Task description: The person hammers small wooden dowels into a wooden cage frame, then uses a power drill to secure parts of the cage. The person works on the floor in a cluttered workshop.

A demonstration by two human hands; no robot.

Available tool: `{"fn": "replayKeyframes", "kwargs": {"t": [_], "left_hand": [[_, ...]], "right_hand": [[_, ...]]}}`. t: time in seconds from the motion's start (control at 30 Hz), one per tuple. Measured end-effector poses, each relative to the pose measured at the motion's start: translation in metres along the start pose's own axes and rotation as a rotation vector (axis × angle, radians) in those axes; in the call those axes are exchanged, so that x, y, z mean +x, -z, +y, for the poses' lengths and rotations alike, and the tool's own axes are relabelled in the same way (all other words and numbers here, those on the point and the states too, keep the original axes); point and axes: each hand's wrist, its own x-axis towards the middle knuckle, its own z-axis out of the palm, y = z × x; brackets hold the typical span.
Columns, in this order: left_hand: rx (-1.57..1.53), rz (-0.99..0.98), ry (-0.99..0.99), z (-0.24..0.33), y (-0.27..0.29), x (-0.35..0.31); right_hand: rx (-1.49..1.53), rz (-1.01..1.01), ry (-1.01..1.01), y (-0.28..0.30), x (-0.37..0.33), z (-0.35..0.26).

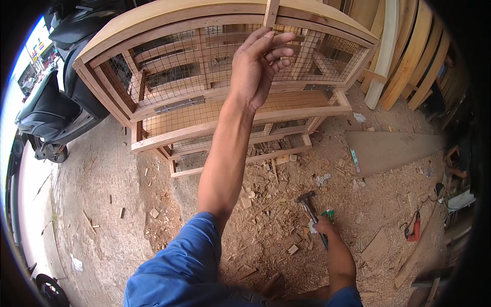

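My left hand [260, 61] is raised in front of a wooden cage [174, 23] with wire mesh panels. Its fingers are loosely curled and apart, with nothing visible in them. Just above its fingertips a short wooden strip [271, 13] stands across the cage's top rail; whether they touch I cannot tell. Low on the right, my right hand [325, 225] is closed around the handle of a hammer [307, 199], its head pointing away from me above the littered floor. A hinged mesh flap [240, 128] with a wooden frame juts out from the cage's lower front.
Wood shavings and offcuts [250, 199] cover the floor. Long boards [404, 56] lean at the back right, above a flat brown sheet [394, 148]. A red power tool [413, 230] with a cord lies at the right. A dark motorbike [51, 110] stands at the left.
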Motion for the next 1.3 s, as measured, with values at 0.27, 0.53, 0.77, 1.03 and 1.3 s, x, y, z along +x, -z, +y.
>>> {"fn": "replayKeyframes", "kwargs": {"t": [0.27,0.53,0.77,1.03,1.3], "left_hand": [[-0.107,-0.053,0.049,0.006,-0.003,-0.002],[-0.428,-0.187,0.169,0.011,-0.001,-0.003],[-0.32,-0.2,0.192,0.014,0.008,-0.004],[-0.296,-0.191,0.2,0.014,0.007,-0.008],[-0.674,-0.124,0.284,0.02,0.008,-0.002]], "right_hand": [[-0.233,-0.005,0.132,-0.008,0.026,-0.001],[-0.225,0.134,0.21,0.007,0.023,-0.026],[-0.138,0.005,0.127,0.029,0.01,-0.058],[0.004,0.222,0.296,0.054,-0.024,-0.113],[0.161,0.962,0.938,0.165,-0.166,-0.214]]}}
